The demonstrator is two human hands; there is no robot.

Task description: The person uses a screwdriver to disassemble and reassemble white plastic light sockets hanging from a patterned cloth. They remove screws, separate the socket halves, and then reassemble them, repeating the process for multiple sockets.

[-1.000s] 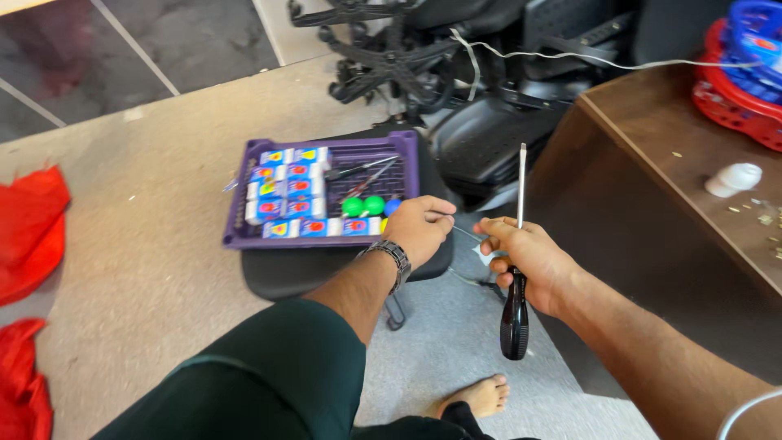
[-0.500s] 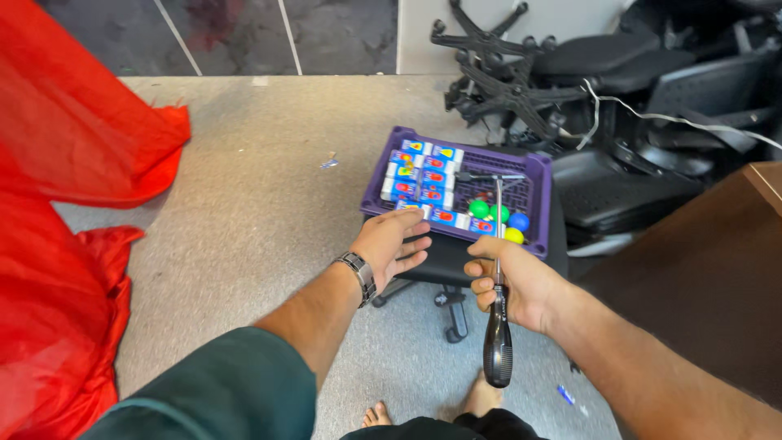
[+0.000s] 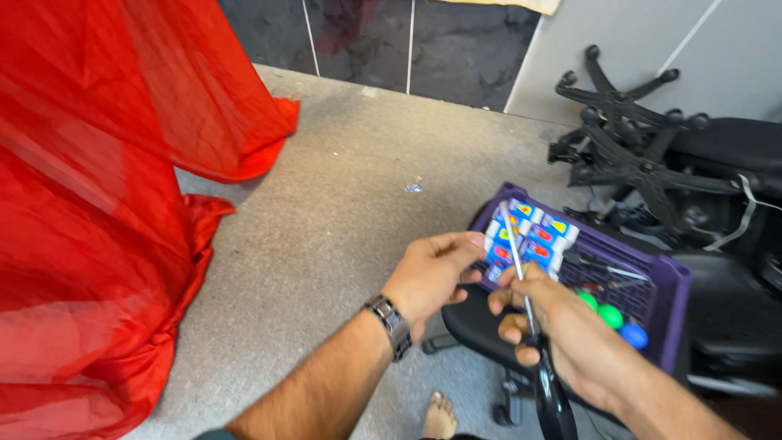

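Your right hand (image 3: 562, 330) nearest: fingers clamped on long black-handled steel-shaft screwdriver (image 3: 529, 326), handle low, tip up over purple slatted plastic crate (image 3: 672, 310). Your left hand (image 3: 432, 273), metal watch on wrist, just beside shaft: fingers half-curled, apart, holding nothing. Risk: smooth thin shaft could slip through fist, tip jab left fingers. Crate on black chair seat holds glossy small packets (image 3: 533, 236), round green and blue balls. Far left: sheer red fabric (image 3: 106, 187) on rough grey carpet.

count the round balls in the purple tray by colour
In the purple tray, beside the right hand holding the screwdriver:
green balls: 2
blue ball: 1
total: 3
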